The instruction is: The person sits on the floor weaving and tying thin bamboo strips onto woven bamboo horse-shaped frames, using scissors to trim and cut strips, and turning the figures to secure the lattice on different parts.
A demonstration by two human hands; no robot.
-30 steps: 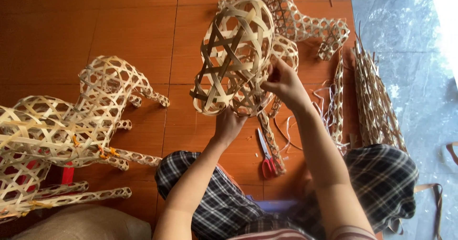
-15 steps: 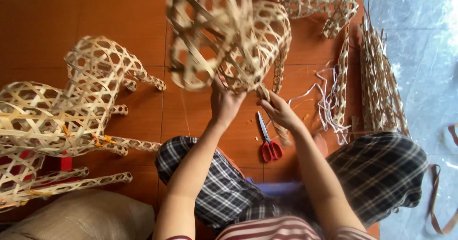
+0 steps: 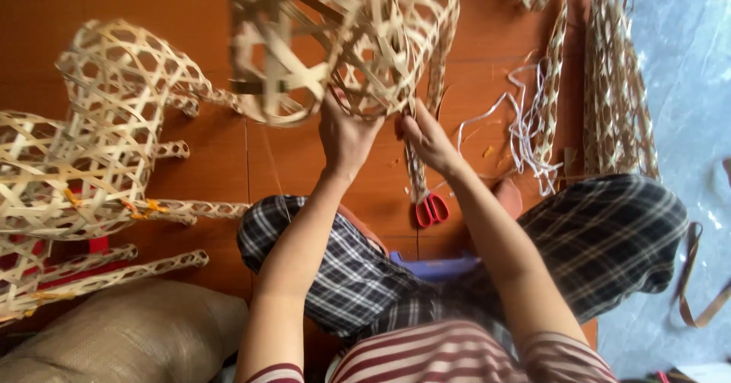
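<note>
The woven bamboo form (image 3: 343, 40) hung in the upper middle of the frame, lifted clear of the orange floor (image 3: 297, 170) and held close under the camera, probably so that its lower rim could be worked from beneath. The left hand (image 3: 346, 135) was pressed up against that rim with its fingers wrapped round the strips, closed on the weave and taking the weight. The right hand (image 3: 426, 135) sat just beside it, fingers pinched on a strip at the bottom edge of the same form (how firmly it gripped I could not tell). Both forearms rose from the checked trousers (image 3: 609, 231) at the lower middle, so the piece stayed over the lap.

Directly below the hands, red-handled scissors (image 3: 431, 208) lay on the floor, touching a narrow woven strip that ran down from the form, near enough to reach without shifting. To the right of centre, loose white strips (image 3: 525, 124) trailed beside a stack of long woven lattice pieces (image 3: 609, 86) near the edge of a plastic sheet (image 3: 685, 86). The left of the frame was crowded by finished woven figures (image 3: 99, 139) with thin legs pointing inward, and a sack (image 3: 114, 330) filled the lower left corner. The only bare floor was the band between those legs and the left forearm.
</note>
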